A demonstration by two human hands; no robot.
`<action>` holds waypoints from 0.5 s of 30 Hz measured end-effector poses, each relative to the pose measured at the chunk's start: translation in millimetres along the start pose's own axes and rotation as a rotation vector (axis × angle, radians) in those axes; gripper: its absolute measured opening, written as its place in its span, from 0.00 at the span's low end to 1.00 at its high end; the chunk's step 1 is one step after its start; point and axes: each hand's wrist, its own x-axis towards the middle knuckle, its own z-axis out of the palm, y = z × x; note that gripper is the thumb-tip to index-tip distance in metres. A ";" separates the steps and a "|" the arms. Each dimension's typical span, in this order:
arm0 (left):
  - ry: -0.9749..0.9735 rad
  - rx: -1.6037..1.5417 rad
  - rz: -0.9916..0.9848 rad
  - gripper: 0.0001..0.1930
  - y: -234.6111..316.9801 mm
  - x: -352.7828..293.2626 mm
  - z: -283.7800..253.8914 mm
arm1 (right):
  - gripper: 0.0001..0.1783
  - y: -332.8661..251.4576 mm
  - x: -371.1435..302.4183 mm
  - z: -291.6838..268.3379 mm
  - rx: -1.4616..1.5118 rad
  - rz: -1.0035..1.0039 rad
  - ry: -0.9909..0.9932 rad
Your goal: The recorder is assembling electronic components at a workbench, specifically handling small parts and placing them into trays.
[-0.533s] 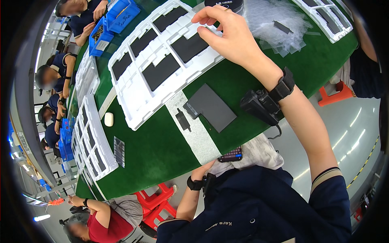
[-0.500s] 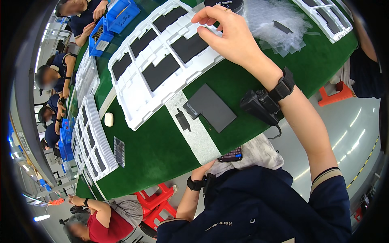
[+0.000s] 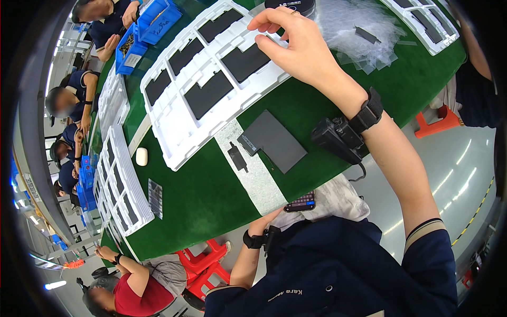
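My right hand (image 3: 298,45) hovers over the right end of a white plastic tray (image 3: 174,127), fingers bent and apart, with nothing in it. Flat black battery-like sheets (image 3: 208,94) sit in the tray's pockets. My left hand (image 3: 268,217) is low at the table's near edge, against a phone (image 3: 300,203) with a lit keyboard; its fingers are hidden. Between the hands, a black notched battery-like piece (image 3: 274,141) lies partly on a pale textured strip (image 3: 259,185). A small black tabbed piece (image 3: 237,157) lies on the strip beside it.
A black device (image 3: 338,138) hangs from my right wristband. Clear film sheets (image 3: 364,34) heap at the far right, near another tray (image 3: 422,24). Stacked trays (image 3: 121,185), a white oval case (image 3: 141,156) and blue bins (image 3: 157,22) stand leftward. Co-workers sit along the left.
Both my hands stay practically where they were. At the lower left, the co-worker in red has shifted their head and raised forearm slightly.
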 end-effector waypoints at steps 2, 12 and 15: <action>0.008 0.027 0.008 0.23 -9.1 2.1 -0.3 | 0.09 -0.5 0.1 0.5 0.003 0.006 -0.001; 0.068 0.131 0.076 0.22 -1.5 -2.4 0.4 | 0.09 -1.2 -0.1 -0.3 -0.002 0.004 -0.003; 0.092 0.117 0.079 0.21 -2.4 -2.0 1.5 | 0.09 -0.1 -0.2 -0.1 -0.006 -0.006 0.002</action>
